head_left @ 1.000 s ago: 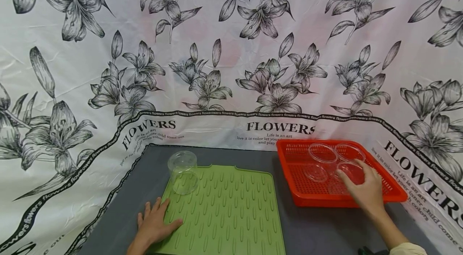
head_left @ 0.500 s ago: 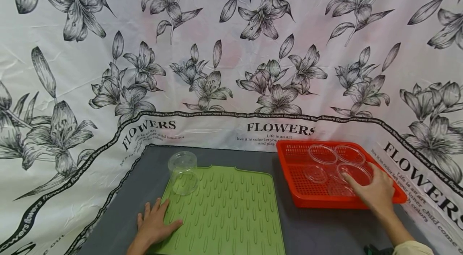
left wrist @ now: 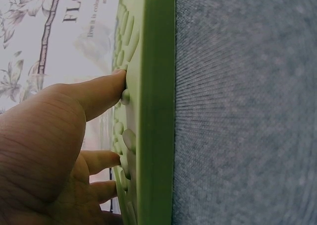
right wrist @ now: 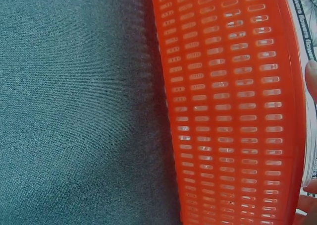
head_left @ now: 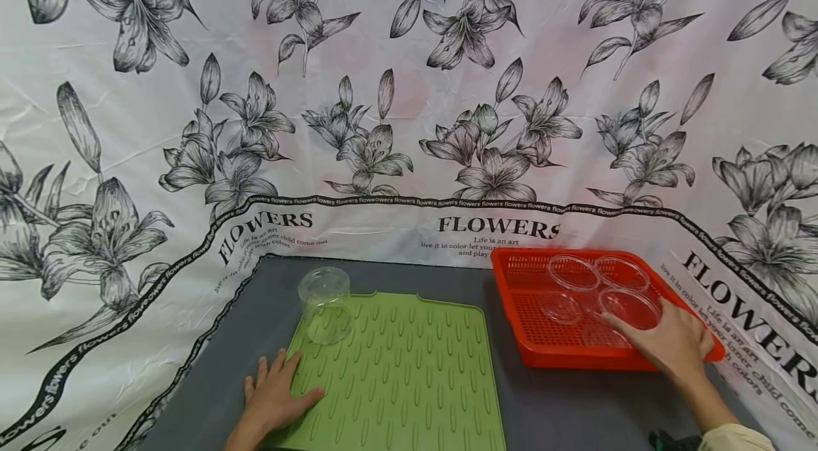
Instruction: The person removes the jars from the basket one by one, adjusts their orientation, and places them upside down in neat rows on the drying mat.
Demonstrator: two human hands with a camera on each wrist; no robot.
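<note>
So, the left hand [head_left: 271,394] is resting fingers-spread on the near left edge of the green mat [head_left: 409,366]. The right hand [head_left: 674,337] is hanging over the red basket [head_left: 575,357], thumb and fingers sitting apart around the near right cup [head_left: 629,310]; can't tell if they're gripping. The basket's near wall is standing in the way, and two more clear cups [head_left: 574,273] are crowding the far side. Another clear cup [head_left: 326,302] is standing far left on the mat. Flowery cloth [head_left: 371,238] is hanging behind everything.
</note>
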